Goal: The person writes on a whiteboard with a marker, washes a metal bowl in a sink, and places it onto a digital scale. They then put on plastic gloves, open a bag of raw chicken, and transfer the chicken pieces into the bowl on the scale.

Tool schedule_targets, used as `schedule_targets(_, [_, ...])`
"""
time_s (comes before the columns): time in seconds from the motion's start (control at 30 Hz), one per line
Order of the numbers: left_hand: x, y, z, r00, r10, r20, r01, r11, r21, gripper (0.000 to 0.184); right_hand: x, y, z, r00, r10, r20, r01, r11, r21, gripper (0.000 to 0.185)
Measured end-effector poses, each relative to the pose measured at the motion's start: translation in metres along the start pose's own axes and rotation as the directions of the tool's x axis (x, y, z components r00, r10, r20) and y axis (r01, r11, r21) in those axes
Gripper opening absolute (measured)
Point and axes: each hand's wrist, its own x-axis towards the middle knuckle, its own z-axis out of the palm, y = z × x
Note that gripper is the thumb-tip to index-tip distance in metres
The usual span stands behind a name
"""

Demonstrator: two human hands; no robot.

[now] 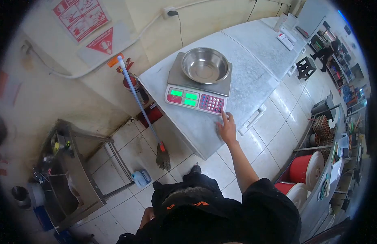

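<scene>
Holds half-open, empty right hand [226, 129] with white-and-red electronic scale [199, 100] just ahead, risking mispresses through crowded round white keys [211, 103], with left hand [147, 216] too hidden to tell.

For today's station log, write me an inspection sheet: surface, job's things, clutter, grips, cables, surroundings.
Surface: white worktop with grey streaks.
Job's things: digital scale with three lit green displays, digits too small to read; steel bowl on its platform, no contents seen.
Clutter: white items at the worktop's far end; broom and plastic jug on the floor side.
Grips: right grip at the scale's keypad corner, index finger extended, contact unclear; left grip low, partly hidden by dark clothing.
Cables: black cable hangs from a wall socket, lower end hidden.
Surroundings: tiled floor, black stool, red bins with pale lids.
</scene>
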Motion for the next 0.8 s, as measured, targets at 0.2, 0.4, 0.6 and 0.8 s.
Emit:
schedule_targets(0.2, [-0.006, -0.004, -0.02, 0.929, 0.331, 0.166, -0.365, 0.738, 0.568, 0.027, 0.0, -0.006, 0.004, 0.999, -0.044, 0.015, 0.045, 0.998, -0.045, 0.08])
schedule_targets(0.4, [-0.013, -0.022, -0.032, 0.992, 0.124, -0.026, -0.12, 0.985, 0.125, 0.04, 0.01, -0.014, 0.01, 0.998, 0.047, 0.044, -0.04, 0.989, -0.141, 0.081])
schedule_targets(0.6, [-0.013, -0.049, -0.041, 0.988, 0.143, -0.05, -0.138, 0.986, 0.092, 0.035, 0.005, -0.019, 0.011, 0.993, 0.094, 0.069, -0.081, 0.982, -0.171, 0.083])
schedule_targets(0.8, [-0.011, -0.058, -0.039, 0.984, 0.175, -0.042, -0.17, 0.98, 0.104, 0.031, 0.003, -0.021, 0.01, 0.983, 0.148, 0.107, -0.132, 0.981, -0.142, 0.085])
